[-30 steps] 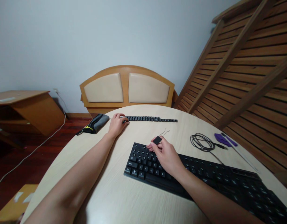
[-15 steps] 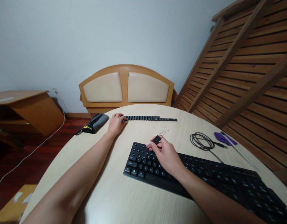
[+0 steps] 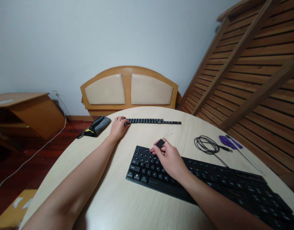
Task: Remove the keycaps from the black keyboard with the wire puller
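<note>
My left hand (image 3: 119, 127) rests at the left end of a row of loose black keycaps (image 3: 147, 121) on the far side of the table. Its thumb and fingers close on one keycap (image 3: 126, 123) there. My right hand (image 3: 169, 156), over the upper left part of a black keyboard (image 3: 158, 183), grips a wire keycap puller (image 3: 160, 143) by its black handle. The puller's thin wire ends point away from me. Along the keyboard's upper rows, several key positions show bare stems without caps. My right forearm hides part of the keyboard.
A coiled black cable (image 3: 205, 144) lies behind the keyboard. To its right are a purple cloth (image 3: 225, 141) and a thin white stick (image 3: 247, 158). A grey and black pouch (image 3: 97, 126) sits left of my left hand. A wooden headboard (image 3: 127, 89) stands beyond the round table (image 3: 113, 198).
Almost nothing differs. My left hand has shifted very slightly left at the end of the keycap row; the right hand keeps its place with the puller.
</note>
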{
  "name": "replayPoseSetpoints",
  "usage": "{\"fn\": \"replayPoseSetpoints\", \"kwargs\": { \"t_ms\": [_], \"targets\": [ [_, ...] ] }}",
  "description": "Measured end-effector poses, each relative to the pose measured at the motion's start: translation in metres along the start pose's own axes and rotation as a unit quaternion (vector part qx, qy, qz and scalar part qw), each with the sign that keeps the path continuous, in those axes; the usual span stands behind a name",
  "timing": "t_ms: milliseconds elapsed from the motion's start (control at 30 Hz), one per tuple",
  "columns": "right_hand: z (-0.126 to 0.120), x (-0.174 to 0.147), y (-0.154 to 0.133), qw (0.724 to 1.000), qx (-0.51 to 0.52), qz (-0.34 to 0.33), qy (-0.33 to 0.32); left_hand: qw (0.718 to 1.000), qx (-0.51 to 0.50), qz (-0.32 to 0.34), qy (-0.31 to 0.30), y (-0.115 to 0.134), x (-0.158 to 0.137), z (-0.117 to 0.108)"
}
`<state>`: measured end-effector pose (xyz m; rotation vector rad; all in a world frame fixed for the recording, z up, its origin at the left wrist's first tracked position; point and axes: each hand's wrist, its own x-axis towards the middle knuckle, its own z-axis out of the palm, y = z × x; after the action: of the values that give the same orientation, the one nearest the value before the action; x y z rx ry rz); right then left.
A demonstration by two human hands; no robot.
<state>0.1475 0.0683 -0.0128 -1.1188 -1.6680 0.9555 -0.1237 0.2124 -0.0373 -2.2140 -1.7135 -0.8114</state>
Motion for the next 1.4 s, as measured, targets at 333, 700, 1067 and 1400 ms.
{"fn": "replayPoseSetpoints", "kwargs": {
  "t_ms": [333,700,1067,1400],
  "targets": [
    [0.000,-0.001,0.002,1.000,0.000,-0.005,-0.001,0.999,-0.042,-0.023,-0.004,0.005,-0.002,-0.004],
    [-0.005,-0.003,-0.008,0.997,-0.080,-0.007,-0.017,0.905,-0.248,0.143,-0.314,0.081,-0.003,-0.069],
    [-0.005,-0.003,-0.012,0.996,-0.081,-0.026,-0.019,0.854,-0.223,0.167,-0.439,0.119,-0.020,-0.099],
    [-0.005,-0.002,-0.011,0.997,-0.058,-0.037,-0.037,0.837,-0.217,0.169,-0.472,0.125,-0.018,-0.099]
  ]
}}
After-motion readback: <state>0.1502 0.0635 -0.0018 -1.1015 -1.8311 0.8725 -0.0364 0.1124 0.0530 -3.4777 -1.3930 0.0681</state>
